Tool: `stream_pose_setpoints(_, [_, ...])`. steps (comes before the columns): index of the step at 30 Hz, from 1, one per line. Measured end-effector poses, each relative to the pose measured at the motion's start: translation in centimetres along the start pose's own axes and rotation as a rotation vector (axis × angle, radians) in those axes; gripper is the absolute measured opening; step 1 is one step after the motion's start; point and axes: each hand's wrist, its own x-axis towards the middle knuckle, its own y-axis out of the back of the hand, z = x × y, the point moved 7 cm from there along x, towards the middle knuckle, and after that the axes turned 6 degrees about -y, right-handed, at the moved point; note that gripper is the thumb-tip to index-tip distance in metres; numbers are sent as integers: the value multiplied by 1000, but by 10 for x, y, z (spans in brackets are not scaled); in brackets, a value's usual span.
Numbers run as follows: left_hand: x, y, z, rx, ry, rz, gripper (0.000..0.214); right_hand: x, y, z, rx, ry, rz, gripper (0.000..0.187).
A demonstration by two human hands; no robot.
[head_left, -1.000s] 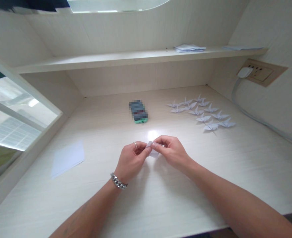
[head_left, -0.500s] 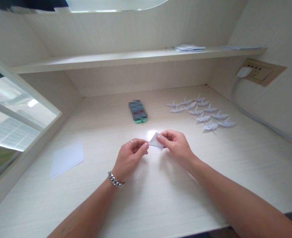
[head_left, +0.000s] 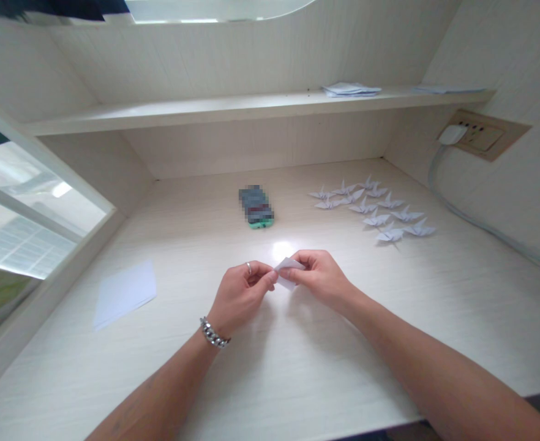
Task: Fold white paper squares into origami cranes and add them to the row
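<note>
A small folded piece of white paper (head_left: 286,283) is held between my two hands, just above the pale desk (head_left: 270,367). My left hand (head_left: 246,288) pinches its left corner between thumb and fingertips. From the other side my right hand (head_left: 319,273) grips the paper, thumb on top and fingers behind. My fingers partly cover the paper, so its inner folds cannot be made out. Several white paper cranes (head_left: 375,218) stand in loose rows beyond my right hand. Left of my left hand lies a thin stack of white paper sheets (head_left: 127,293).
A phone-like object (head_left: 256,207), blurred out with a green lower edge, lies beyond my hands. Folded papers (head_left: 351,90) rest on the shelf (head_left: 206,109). On the right wall, a plug (head_left: 452,134) sits in a socket, its cable (head_left: 481,226) trailing down beside the desk.
Both hands have lowered slightly towards me. The folded paper has tilted, its upper point now lower and its flaps spread differently. My right thumb has shifted down along it.
</note>
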Motion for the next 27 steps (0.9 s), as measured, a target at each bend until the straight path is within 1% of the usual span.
stream_pose_setpoints(4, [1,1,-1,-17,-3,-7,16,0,-1,1,99,-17,-51,25])
stream_pose_setpoints(8, [2,2,-3,-52,-2,-21,17,0,3,0,146,-1,-25,29])
stream_pose_setpoints(10, [3,5,-4,-70,0,14,18,0,6,-1,173,-3,7,30])
stream_pose_setpoints(14, [3,14,-8,-177,38,140,22,0,10,1,216,-26,83,31])
stream_pose_setpoints(15, [3,13,-8,-210,47,143,23,1,10,1,218,-25,88,31])
stream_pose_setpoints(17, [3,8,-6,-236,46,106,25,1,7,1,213,-16,79,31])
stream_pose_setpoints(20, [1,3,-3,-171,22,63,22,-1,4,-2,173,13,51,28])
stream_pose_setpoints(24, [0,7,0,-96,-3,105,17,-5,1,-13,55,109,20,19])
stream_pose_setpoints(27, [0,9,1,-101,5,109,15,-9,-1,-18,52,157,2,16])
